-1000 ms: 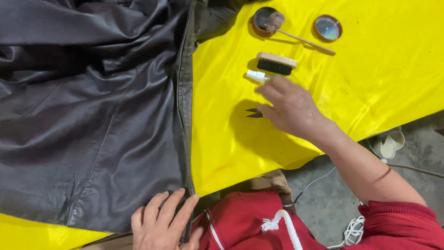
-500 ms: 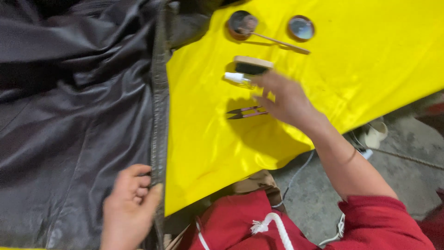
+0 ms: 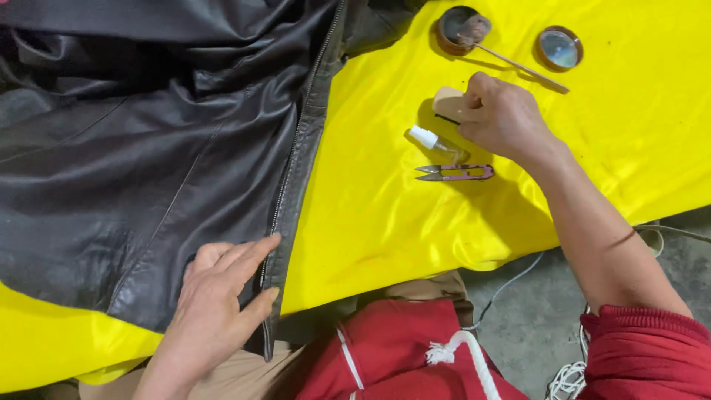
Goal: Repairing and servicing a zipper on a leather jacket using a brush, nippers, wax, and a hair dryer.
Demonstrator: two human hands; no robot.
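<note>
Wooden brush (image 3: 446,102) gripped by right hand (image 3: 503,117); creased dark leather jacket (image 3: 148,148) nearby.

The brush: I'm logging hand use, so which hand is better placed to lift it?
Right. The right hand already lies over the wooden brush, fingers curled on it. The left hand is flat on the black leather jacket by the zipper, far across the yellow cloth.
</note>
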